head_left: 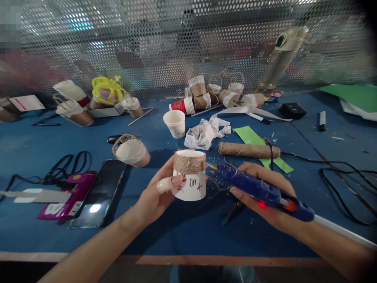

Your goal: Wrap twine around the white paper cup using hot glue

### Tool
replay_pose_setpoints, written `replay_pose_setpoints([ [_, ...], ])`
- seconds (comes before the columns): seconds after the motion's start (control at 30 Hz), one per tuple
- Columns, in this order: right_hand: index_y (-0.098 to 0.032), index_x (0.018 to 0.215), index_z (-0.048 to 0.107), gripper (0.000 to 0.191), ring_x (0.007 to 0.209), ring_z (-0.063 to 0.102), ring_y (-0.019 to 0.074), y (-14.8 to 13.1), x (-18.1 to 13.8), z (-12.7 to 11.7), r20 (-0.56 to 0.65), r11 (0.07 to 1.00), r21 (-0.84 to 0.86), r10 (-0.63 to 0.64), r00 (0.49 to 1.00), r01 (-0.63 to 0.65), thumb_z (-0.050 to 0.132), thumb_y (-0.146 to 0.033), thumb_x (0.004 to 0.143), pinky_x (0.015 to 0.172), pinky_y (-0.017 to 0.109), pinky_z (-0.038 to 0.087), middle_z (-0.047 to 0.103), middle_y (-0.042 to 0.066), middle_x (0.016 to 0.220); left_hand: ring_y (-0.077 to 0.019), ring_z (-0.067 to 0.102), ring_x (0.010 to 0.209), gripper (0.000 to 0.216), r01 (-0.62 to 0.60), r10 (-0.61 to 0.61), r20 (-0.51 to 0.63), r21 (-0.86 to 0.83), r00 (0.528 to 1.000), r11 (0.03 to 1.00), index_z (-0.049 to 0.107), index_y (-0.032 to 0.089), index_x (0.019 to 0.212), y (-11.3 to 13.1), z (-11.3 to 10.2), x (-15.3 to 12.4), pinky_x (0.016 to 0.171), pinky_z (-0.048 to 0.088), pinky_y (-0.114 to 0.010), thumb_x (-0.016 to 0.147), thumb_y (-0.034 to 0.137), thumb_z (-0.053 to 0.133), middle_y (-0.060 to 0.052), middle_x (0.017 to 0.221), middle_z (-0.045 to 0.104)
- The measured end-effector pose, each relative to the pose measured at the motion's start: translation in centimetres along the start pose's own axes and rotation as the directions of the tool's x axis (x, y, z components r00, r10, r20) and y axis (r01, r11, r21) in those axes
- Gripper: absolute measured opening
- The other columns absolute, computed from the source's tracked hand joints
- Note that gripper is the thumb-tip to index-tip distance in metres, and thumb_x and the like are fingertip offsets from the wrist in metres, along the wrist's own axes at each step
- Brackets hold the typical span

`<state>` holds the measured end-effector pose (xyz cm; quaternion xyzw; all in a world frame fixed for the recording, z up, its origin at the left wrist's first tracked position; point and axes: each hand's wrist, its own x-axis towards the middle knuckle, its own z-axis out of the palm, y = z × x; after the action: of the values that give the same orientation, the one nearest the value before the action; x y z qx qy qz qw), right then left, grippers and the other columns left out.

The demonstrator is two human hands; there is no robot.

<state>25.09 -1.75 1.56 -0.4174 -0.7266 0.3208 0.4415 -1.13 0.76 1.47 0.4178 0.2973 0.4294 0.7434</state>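
Observation:
My left hand [159, 192] is closed around a white paper cup [191, 186] that stands mouth-down or mouth-up, I cannot tell which. Brown twine [188, 163] is wound in a band around the cup's upper part. The thumb, with a bandage on it, presses on the cup's printed side. In my right hand [265, 188] is a blue glue gun [250, 184] with a red light and a long white glue stick [344, 230] at its back. Its nozzle points left and is at the edge of the twine band. Contact there is hard to make out.
Beyond the cup lie white lace [203, 133], a plain paper cup [174, 125] and a twine roll [247, 150] on green paper [253, 137]. At left are a twine-wrapped cup [132, 152], a phone [101, 196] and a purple glue gun [69, 196]. Dark scissors [232, 212] lie below my right hand.

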Motion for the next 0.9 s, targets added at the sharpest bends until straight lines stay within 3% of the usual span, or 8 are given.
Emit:
replay_pose_setpoints([
  [0.1, -0.026, 0.075, 0.05, 0.027, 0.065, 0.059, 0.0159, 0.05, -0.14, 0.05, 0.018, 0.998, 0.024, -0.057, 0.998, 0.056, 0.073, -0.015, 0.086, 0.059, 0.031, 0.047, 0.061, -0.001, 0.08, -0.0337, 0.072, 0.116, 0.059, 0.002, -0.002, -0.037, 0.01, 0.999, 1.0, 0.065, 0.022, 0.139, -0.06, -0.11, -0.07, 0.091, 0.057, -0.036, 0.083, 0.04, 0.075, -0.011, 0.135, 0.074],
  [0.23, -0.026, 0.075, 0.05, 0.024, 0.061, 0.053, 0.0166, 0.17, -0.4, 0.06, 0.004, 0.999, 0.018, -0.042, 0.999, 0.042, 0.07, -0.019, 0.087, 0.056, 0.032, 0.043, 0.055, -0.002, 0.072, -0.0331, 0.072, 0.116, 0.059, -0.018, 0.019, -0.049, 0.017, 0.999, 1.0, 0.065, 0.023, 0.138, -0.22, -0.23, -0.11, 0.096, 0.056, -0.039, 0.082, 0.041, 0.076, -0.011, 0.134, 0.075],
  [0.4, -0.026, 0.075, 0.045, 0.027, 0.059, 0.048, 0.0156, 0.17, -0.43, -0.17, 0.09, 0.998, -0.036, -0.044, 0.995, 0.047, 0.067, -0.018, 0.088, 0.054, 0.032, 0.037, 0.051, -0.002, 0.071, -0.0323, 0.07, 0.119, 0.064, -0.047, 0.053, -0.095, 0.065, 0.994, 0.997, 0.064, 0.028, 0.141, -0.18, 0.05, -0.13, 0.099, 0.054, -0.04, 0.08, 0.039, 0.08, -0.009, 0.133, 0.075],
  [0.6, -0.025, 0.075, 0.044, 0.026, 0.062, 0.047, 0.015, 0.22, -0.62, 0.19, 0.019, 0.993, -0.051, -0.108, 0.994, 0.109, 0.064, -0.015, 0.088, 0.058, 0.031, 0.035, 0.048, -0.002, 0.072, -0.0323, 0.067, 0.122, 0.062, -0.135, 0.152, -0.099, 0.156, 0.983, 0.978, 0.063, 0.032, 0.141, -0.33, 0.21, -0.36, 0.105, 0.051, -0.042, 0.083, 0.038, 0.082, -0.007, 0.14, 0.07],
  [0.9, -0.025, 0.077, 0.04, 0.03, 0.064, 0.046, 0.0137, 0.18, -0.64, -0.09, 0.039, 0.985, -0.115, -0.127, 0.991, 0.13, 0.061, -0.006, 0.088, 0.062, 0.03, 0.035, 0.046, -0.004, 0.072, -0.032, 0.068, 0.12, 0.063, -0.169, 0.191, -0.083, 0.22, 0.978, 0.961, 0.059, 0.035, 0.146, -0.7, -0.37, -0.59, 0.1, 0.054, -0.041, 0.086, 0.039, 0.079, -0.007, 0.142, 0.067],
])
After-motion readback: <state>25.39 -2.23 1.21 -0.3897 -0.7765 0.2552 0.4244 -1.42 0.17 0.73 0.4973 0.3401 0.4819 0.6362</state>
